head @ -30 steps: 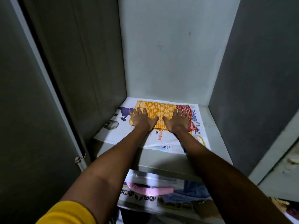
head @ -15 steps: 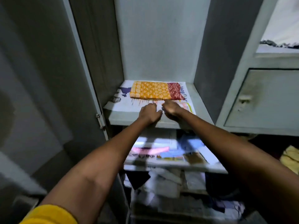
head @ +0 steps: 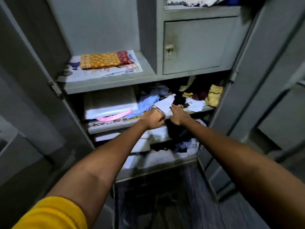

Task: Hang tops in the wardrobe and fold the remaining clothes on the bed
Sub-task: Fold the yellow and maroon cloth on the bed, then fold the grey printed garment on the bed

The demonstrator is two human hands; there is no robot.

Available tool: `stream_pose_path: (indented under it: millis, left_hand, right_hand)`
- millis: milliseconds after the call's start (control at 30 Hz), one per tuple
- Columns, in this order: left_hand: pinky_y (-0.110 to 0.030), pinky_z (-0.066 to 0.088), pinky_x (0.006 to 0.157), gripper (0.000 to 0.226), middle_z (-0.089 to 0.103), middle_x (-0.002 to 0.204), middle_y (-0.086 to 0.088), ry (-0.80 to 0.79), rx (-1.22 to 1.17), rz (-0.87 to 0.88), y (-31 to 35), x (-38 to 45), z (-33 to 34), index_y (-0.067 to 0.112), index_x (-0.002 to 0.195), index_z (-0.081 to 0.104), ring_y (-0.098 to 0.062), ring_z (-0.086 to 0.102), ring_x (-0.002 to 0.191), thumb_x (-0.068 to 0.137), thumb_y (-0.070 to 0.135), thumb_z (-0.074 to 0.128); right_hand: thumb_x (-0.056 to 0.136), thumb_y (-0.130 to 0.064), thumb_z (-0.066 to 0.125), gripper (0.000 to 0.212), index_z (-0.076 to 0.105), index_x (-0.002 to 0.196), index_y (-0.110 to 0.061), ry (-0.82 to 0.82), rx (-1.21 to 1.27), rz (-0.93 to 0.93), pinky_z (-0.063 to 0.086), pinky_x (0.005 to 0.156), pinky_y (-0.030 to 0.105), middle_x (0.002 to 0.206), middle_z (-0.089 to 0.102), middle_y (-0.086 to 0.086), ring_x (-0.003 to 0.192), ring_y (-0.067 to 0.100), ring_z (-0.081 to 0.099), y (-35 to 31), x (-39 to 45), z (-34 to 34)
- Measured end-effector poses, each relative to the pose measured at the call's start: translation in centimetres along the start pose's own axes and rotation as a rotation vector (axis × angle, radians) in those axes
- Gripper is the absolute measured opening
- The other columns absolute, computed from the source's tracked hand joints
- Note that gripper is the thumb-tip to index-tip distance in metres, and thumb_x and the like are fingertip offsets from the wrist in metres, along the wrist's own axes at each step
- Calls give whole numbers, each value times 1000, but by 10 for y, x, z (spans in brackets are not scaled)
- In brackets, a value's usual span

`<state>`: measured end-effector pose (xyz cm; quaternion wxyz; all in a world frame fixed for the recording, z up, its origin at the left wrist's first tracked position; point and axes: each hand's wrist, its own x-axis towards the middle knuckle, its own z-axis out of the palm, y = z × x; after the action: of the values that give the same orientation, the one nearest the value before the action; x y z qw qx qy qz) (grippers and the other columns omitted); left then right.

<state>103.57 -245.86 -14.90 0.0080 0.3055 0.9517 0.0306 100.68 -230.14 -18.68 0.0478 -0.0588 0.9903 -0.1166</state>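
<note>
Folded orange-and-maroon patterned cloth (head: 106, 60) lies flat on a sheet of printed newspaper (head: 105, 72) on the upper left shelf (head: 109, 85) of the grey metal wardrobe (head: 99, 27). Nothing touches it; both hands are well below it.

Left hand (head: 152, 119) is held in front of the edge of the second shelf (head: 115, 128), fingers curled into a loose fist. Motion blur prevents telling whether anything is held in it. Right hand (head: 179, 115) sits just beside the left, nearly touching it, fingers curled downward at the same shelf edge. A white paper-like item (head: 165, 102) lies directly behind its fingertips; whether the hand grips it cannot be told. Both forearms are bare and extended; a yellow sleeve (head: 51, 214) covers the left upper arm.

Second shelf contents: a clear plastic-wrapped package (head: 110, 104) at left, a pink strip (head: 115, 115) in front of it, crumpled light blue fabric (head: 148, 103) at centre, dark and yellow garments (head: 213, 95) in a loose heap at right. Newspaper lines this shelf also.

A small closed locker door with a latch (head: 169, 49) occupies the compartment right of the folded cloth. Lower shelves hold further jumbled dark and white clothing (head: 183, 146). Both wardrobe doors stand open.
</note>
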Motion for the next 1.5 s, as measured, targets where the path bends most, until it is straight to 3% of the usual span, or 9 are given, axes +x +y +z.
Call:
stream_pose_path:
  millis: [167, 267, 333, 433, 567, 1000, 1133, 1333, 1500]
  left_hand:
    - [-31, 37, 63, 18, 66, 94, -19, -194, -124, 91, 98, 2, 38, 6, 90, 63, -32, 60, 84, 89, 17, 49]
    - [-32, 38, 62, 16, 63, 88, -22, -333, -159, 164, 171, -2, 60, 6, 83, 60, -31, 56, 76, 90, 18, 51]
    - [-36, 42, 67, 22, 61, 92, -27, -419, -120, 227, 220, -3, 80, 0, 88, 62, -37, 58, 84, 90, 18, 49]
    - [-36, 46, 81, 29, 62, 108, -25, -518, -83, 320, 293, -3, 110, -4, 105, 63, -36, 60, 100, 91, 18, 50]
    - [-37, 44, 84, 16, 55, 102, -17, -615, -45, 483, 392, -6, 126, 6, 100, 55, -29, 53, 95, 93, 20, 50]
    - [-42, 46, 80, 31, 60, 111, -20, -586, 229, 905, 654, 63, 161, -2, 108, 59, -35, 57, 98, 96, 23, 44]
    - [-42, 44, 83, 31, 56, 116, -23, -600, 253, 986, 728, 103, 166, -5, 111, 56, -36, 55, 100, 98, 20, 43]
    - [-44, 46, 87, 28, 57, 116, -26, -604, 213, 1086, 830, 170, 175, -3, 105, 56, -36, 55, 98, 96, 21, 43]
    - [-40, 41, 91, 36, 49, 130, -21, -621, 197, 1211, 922, 213, 176, -2, 124, 48, -34, 49, 117, 98, 23, 44]
  right_hand:
    - [94, -21, 51, 52, 35, 140, -1, -279, 141, 214, 38, 101, 35, 144, 39, 18, 128, 32, 43, 77, -108, 18]
    - [97, -27, 49, 61, 22, 146, -1, -328, 197, 348, 32, 104, 31, 151, 29, 18, 135, 30, 36, 125, -188, 26]
    - [98, -35, 45, 67, 14, 149, -4, -341, 221, 445, 27, 108, 30, 155, 21, 16, 139, 29, 30, 157, -241, 28]
    - [97, -31, 49, 58, 31, 143, -2, -327, 214, 560, 37, 97, 30, 146, 39, 16, 128, 31, 45, 201, -315, 30]
    - [96, -35, 49, 47, 52, 127, 0, -376, 168, 709, 43, 88, 30, 130, 55, 17, 115, 30, 55, 256, -400, 35]
    - [95, -33, 51, 44, 57, 120, 2, -180, 331, 1121, 43, 88, 31, 128, 56, 19, 115, 31, 54, 421, -576, 31]
    - [95, -28, 52, 28, 57, 97, 0, -147, 357, 1209, 34, 72, 26, 123, 58, 22, 105, 31, 56, 490, -604, 21]
    - [95, -25, 50, 36, 60, 111, 6, -79, 396, 1343, 43, 81, 31, 119, 59, 24, 109, 34, 56, 582, -629, -6]
    - [94, -26, 53, 43, 52, 125, 4, -51, 451, 1444, 42, 88, 31, 129, 54, 22, 118, 32, 52, 654, -654, -14]
